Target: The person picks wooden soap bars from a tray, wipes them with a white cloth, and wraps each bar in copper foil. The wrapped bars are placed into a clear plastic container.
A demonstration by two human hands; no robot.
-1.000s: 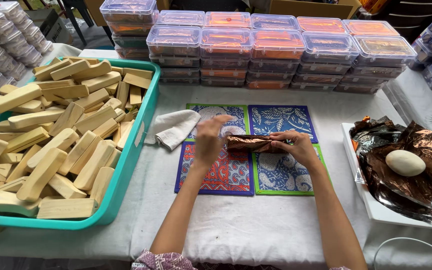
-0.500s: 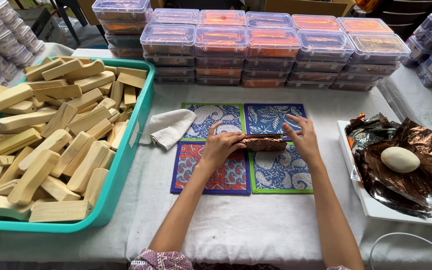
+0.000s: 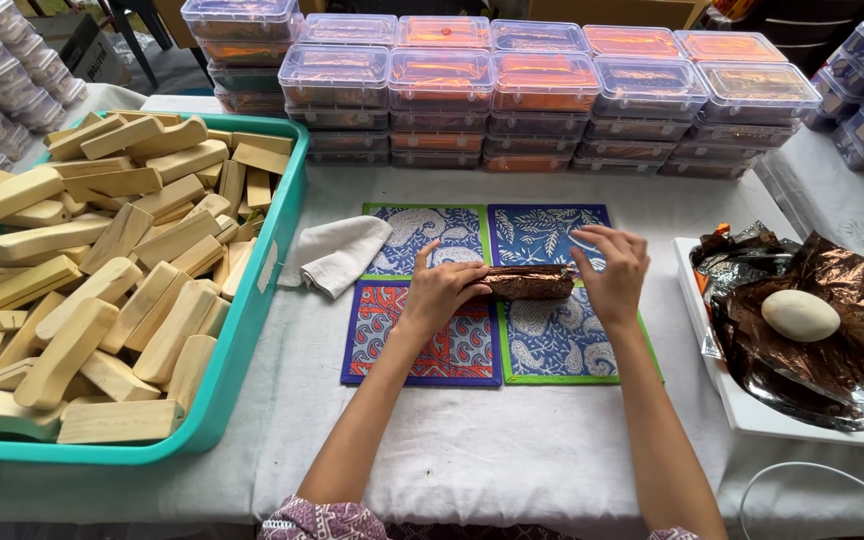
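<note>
Left hand (image 3: 444, 288) curled over the near end of a foil-wrapped bar (image 3: 530, 283), fingers closed down on it. Right hand (image 3: 612, 270) at the bar's other end, fingers (image 3: 593, 240) spread and bent, tips pressing the foil; a full grip perhaps, hard to tell from above. Bar lying crosswise between both palms, on patterned mats (image 3: 550, 336). Beyond the left knuckles, a folded white cloth (image 3: 337, 254), then a teal crate (image 3: 262, 300) of pale wooden blocks (image 3: 102, 270). Past the right fingers, a white tray (image 3: 742, 410) with crumpled copper foil sheets (image 3: 852, 330) and a pale oval lump (image 3: 800, 315).
</note>
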